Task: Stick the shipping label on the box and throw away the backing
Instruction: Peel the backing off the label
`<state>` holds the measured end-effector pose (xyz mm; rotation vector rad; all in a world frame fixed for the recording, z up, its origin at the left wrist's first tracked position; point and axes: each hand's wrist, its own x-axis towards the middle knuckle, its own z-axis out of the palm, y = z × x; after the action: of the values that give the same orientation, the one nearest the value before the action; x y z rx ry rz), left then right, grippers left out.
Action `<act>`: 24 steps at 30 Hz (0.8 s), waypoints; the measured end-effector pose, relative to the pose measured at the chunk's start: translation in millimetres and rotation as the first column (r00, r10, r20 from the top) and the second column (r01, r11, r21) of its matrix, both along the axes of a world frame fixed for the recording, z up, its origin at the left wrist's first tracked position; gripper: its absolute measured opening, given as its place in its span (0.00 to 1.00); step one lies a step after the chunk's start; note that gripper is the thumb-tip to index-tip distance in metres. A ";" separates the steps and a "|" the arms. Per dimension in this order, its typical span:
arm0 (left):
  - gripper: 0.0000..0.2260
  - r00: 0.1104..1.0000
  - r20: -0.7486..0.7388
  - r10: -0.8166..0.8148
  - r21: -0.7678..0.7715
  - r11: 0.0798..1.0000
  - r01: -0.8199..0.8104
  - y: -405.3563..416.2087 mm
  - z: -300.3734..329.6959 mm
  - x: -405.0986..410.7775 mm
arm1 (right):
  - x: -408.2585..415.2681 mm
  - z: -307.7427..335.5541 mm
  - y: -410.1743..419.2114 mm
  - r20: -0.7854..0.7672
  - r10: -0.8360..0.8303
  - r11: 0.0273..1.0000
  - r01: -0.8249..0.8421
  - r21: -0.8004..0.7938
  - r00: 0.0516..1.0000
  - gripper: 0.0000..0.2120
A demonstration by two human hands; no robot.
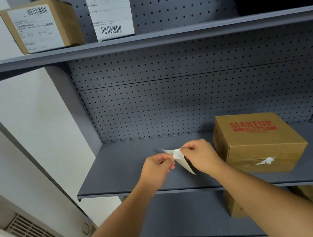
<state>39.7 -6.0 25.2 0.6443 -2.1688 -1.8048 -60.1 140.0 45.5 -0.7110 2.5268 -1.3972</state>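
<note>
Now I peel slowly from one corner, my left hand (159,164) pinching the white label (177,153) and my right hand (198,155) pinching the backing (187,166), keeping the sticky face off my fingers. Both hands hold the sheet above the shelf (118,171); the box (257,143) sits just right of my right hand, not yet labelled.

A grey shelf (130,170) bears one cardboard box (259,144) at right.

one head-worn wide view looks forward and down, close over a grey shelf (118,171).
</note>
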 end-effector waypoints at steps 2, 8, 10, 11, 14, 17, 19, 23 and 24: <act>0.07 0.999 0.037 0.031 -0.024 0.999 -0.030 -2.1 -1.0 -0.4 | -5.2 1.6 0.5 0.035 -0.055 0.998 0.057 -0.035 0.998 0.11; 0.07 0.989 0.109 0.102 -0.045 0.994 -0.097 -9.8 -4.9 0.0 | -21.0 20.0 7.3 -0.016 -0.137 0.990 0.136 -0.031 0.990 0.15; 0.07 0.986 0.122 0.114 -0.042 0.993 -0.110 -12.4 -5.8 -0.8 | -26.5 28.3 9.4 -0.064 -0.158 0.987 0.157 -0.018 0.985 0.16; 0.06 0.984 0.132 0.118 -0.042 0.993 -0.114 -13.8 -6.1 -1.0 | -29.1 33.0 10.3 -0.090 -0.169 0.986 0.168 -0.013 0.982 0.15; 0.07 0.979 0.156 0.129 -0.044 0.991 -0.124 -18.7 -9.0 -2.9 | -36.3 47.6 15.1 -0.160 -0.183 0.982 0.189 0.023 0.970 0.16; 0.07 0.972 0.186 0.143 -0.073 0.989 -0.132 -22.4 -10.8 -2.7 | -43.9 63.0 21.2 -0.223 -0.188 0.978 0.204 0.053 0.957 0.15; 0.08 0.966 0.212 0.145 -0.120 0.985 -0.121 -26.2 -13.1 -2.5 | -49.4 73.5 25.4 -0.267 -0.191 0.973 0.219 0.077 0.945 0.16; 0.11 0.935 0.316 0.160 -0.291 0.954 -0.065 -36.0 -19.9 -1.2 | -62.1 92.0 33.8 -0.321 -0.190 0.964 0.238 0.117 0.928 0.15; 0.11 0.923 0.343 0.171 -0.352 0.935 -0.043 -37.6 -21.8 -0.8 | -65.4 95.3 35.9 -0.326 -0.191 0.962 0.243 0.127 0.926 0.15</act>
<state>39.0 -43.7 3.4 1.0630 -2.5403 -1.2829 -125.4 175.9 140.8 -0.6824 3.0092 -1.1945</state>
